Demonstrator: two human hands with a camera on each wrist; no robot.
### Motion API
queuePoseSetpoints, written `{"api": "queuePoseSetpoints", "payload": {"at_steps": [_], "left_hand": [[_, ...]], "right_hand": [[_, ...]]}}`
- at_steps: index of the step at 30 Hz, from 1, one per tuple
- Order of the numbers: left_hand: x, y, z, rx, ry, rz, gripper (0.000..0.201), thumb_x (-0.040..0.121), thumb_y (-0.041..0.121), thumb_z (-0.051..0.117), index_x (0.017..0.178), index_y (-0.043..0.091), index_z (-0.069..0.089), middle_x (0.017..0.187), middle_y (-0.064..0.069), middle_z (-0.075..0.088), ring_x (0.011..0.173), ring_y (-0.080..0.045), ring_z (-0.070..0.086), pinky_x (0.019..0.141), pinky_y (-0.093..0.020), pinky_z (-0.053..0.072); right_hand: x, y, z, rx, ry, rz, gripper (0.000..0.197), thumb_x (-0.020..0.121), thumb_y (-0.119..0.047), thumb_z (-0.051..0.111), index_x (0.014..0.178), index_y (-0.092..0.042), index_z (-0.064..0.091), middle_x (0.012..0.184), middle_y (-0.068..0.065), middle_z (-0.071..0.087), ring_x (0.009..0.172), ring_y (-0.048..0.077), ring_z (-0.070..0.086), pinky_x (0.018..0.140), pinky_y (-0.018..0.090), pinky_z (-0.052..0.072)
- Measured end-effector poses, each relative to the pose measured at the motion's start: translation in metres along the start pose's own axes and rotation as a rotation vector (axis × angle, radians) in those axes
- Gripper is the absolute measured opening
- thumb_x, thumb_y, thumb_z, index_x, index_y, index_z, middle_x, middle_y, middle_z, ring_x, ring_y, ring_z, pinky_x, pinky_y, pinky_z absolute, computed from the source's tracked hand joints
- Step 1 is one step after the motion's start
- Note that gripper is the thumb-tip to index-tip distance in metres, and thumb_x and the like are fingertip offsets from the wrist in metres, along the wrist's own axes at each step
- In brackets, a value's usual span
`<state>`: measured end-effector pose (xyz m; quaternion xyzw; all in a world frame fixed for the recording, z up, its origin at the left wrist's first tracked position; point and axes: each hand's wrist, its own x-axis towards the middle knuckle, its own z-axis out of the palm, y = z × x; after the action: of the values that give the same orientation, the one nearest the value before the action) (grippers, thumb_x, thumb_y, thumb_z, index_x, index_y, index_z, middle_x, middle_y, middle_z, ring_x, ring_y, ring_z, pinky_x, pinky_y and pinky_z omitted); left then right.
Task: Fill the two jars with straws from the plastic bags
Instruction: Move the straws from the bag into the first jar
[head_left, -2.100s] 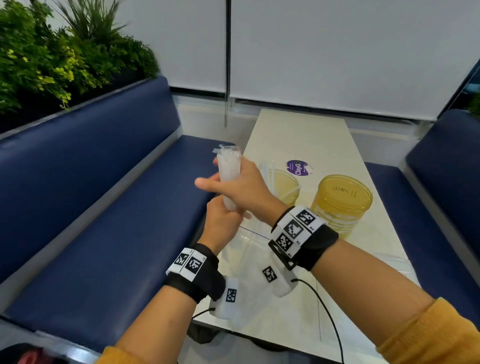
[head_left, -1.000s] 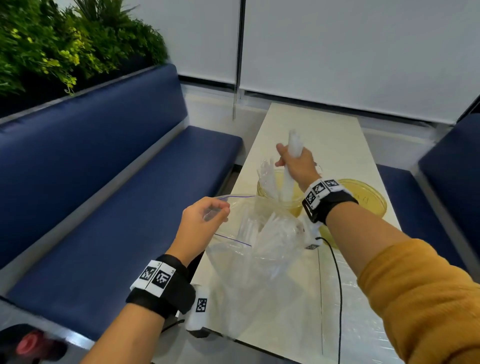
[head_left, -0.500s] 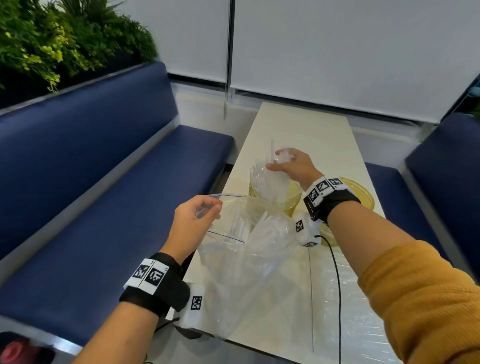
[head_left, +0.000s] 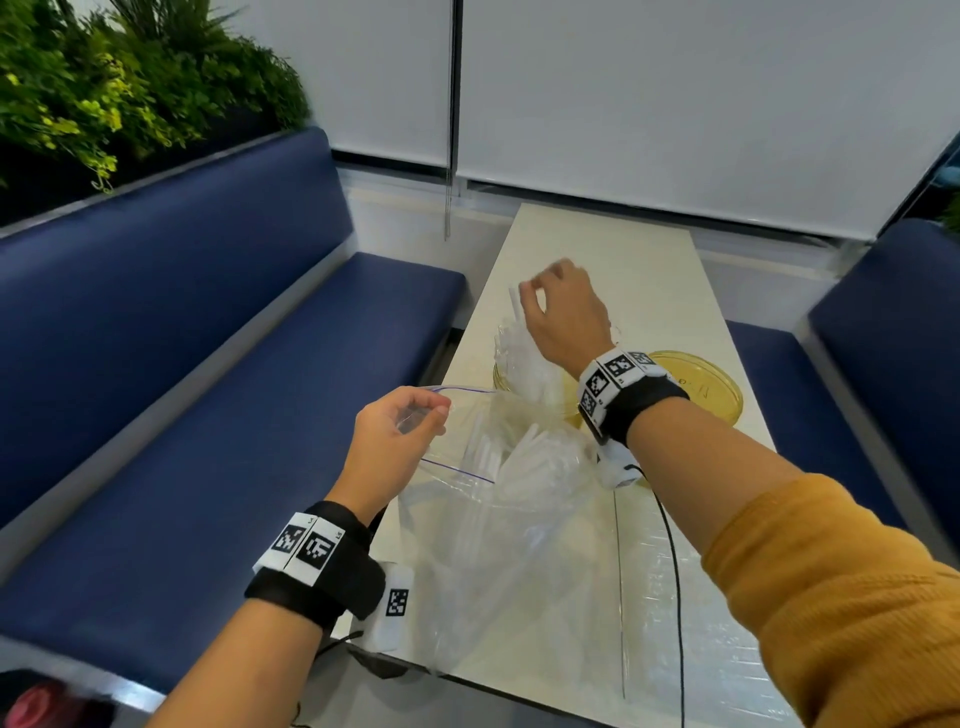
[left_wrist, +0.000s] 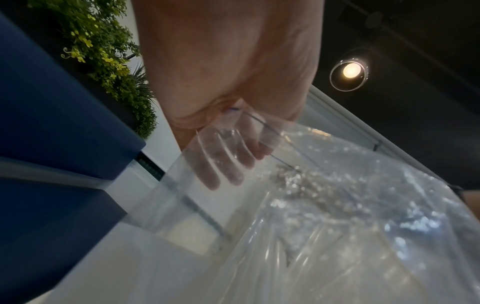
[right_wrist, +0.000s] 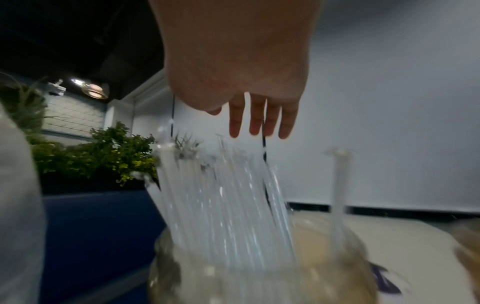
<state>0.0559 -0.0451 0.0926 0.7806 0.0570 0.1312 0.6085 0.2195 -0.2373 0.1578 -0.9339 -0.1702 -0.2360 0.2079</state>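
My left hand (head_left: 431, 415) pinches the rim of a clear zip bag (head_left: 519, 545) and holds its mouth open above the table's near end; white straws (head_left: 514, 457) stand inside it. In the left wrist view its fingers (left_wrist: 228, 164) show through the bag's plastic (left_wrist: 337, 226). A bunch of straws (head_left: 519, 358) leans in the left glass jar (head_left: 500, 376). My right hand (head_left: 535, 296) hovers just over their tops. In the right wrist view its fingers (right_wrist: 259, 127) hang straight above the straws (right_wrist: 221, 205) in the jar (right_wrist: 233, 283), holding nothing. A second jar (head_left: 701, 384) with a yellow lid stands to the right.
The jars stand on a narrow cream table (head_left: 623, 249) between two blue benches (head_left: 208, 415). Another flat clear bag (head_left: 717, 639) lies on the table's near right part. A black cable (head_left: 672, 571) runs from my right wrist across it. Plants (head_left: 104, 93) top the left bench.
My right hand carried a bundle of straws from the bag to the left jar, let it go there and rose slightly above the tops. My left hand kept hold of the bag rim.
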Motion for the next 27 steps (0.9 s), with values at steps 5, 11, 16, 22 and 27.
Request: {"api": "queuePoseSetpoints", "payload": {"at_steps": [5,11,16,22,27], "left_hand": [[-0.001,0.003,-0.002,0.031,-0.007,0.006,0.009,0.098,0.021,0.066,0.1,0.02,0.075,0.113,0.01,0.073,0.086,-0.006,0.071,0.087,-0.021,0.056],[-0.003,0.008,-0.004,0.108,-0.116,0.041,0.038,0.093,-0.001,0.061,0.123,0.021,0.068,0.128,0.011,0.066,0.1,0.013,0.063,0.078,-0.003,0.048],[-0.003,0.017,0.002,0.064,-0.207,0.056,0.058,0.081,-0.003,0.054,0.133,0.022,0.06,0.141,0.01,0.059,0.116,-0.007,0.065,0.094,-0.025,0.055],[-0.005,0.02,0.008,-0.033,-0.285,0.069,0.064,0.081,-0.011,0.059,0.137,0.02,0.057,0.138,0.0,0.06,0.125,-0.015,0.059,0.08,-0.017,0.056],[-0.01,0.018,0.008,-0.024,-0.386,0.051,0.069,0.084,-0.017,0.061,0.141,0.02,0.055,0.143,0.005,0.055,0.134,-0.013,0.052,0.108,-0.035,0.05]], "right_hand": [[0.022,-0.006,0.019,-0.111,-0.41,-0.162,0.041,0.107,-0.029,0.03,0.121,-0.003,0.058,0.126,0.014,0.057,0.116,0.031,0.058,0.091,0.037,0.045],[0.001,0.002,0.001,-0.321,-0.418,-0.252,0.044,0.106,-0.037,0.033,0.127,-0.011,0.062,0.125,0.011,0.063,0.116,0.03,0.055,0.098,0.043,0.044],[-0.007,-0.045,-0.052,-0.041,-0.308,-0.346,0.038,0.09,-0.037,0.055,0.067,-0.01,0.069,0.061,0.005,0.065,0.06,0.023,0.056,0.066,0.037,0.054],[-0.068,-0.097,-0.057,-0.22,-1.011,-0.492,0.024,0.092,-0.009,0.059,0.109,-0.011,0.076,0.111,0.003,0.071,0.096,0.02,0.063,0.087,0.026,0.047],[-0.097,-0.091,-0.02,-0.485,-1.078,-0.552,0.05,0.086,-0.02,0.075,0.132,-0.013,0.058,0.127,0.007,0.06,0.11,0.03,0.061,0.079,0.033,0.045]]}}
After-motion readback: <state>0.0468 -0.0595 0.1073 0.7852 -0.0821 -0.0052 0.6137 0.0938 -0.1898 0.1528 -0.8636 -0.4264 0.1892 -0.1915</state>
